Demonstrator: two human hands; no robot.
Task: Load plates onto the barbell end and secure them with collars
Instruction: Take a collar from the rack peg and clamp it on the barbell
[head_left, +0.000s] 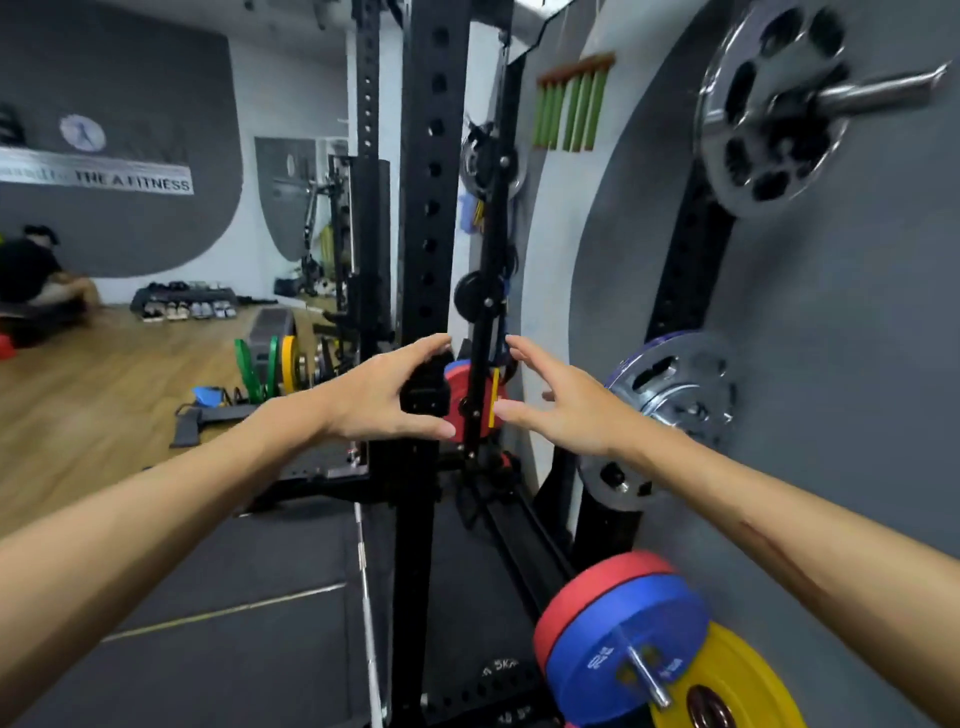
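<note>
Left hand and right hand, both spread open and empty, flank a small red plate stored on the black rack. Lower right, red, blue and yellow plates share a peg.

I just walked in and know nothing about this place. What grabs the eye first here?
Two bare arms stretch forward, the left hand and right hand open on either side of a small red plate stored on the black rack. At the lower right, stacked red, blue and yellow plates stand out brightly. Shiny silver plates hang on pegs up the right side.
</note>
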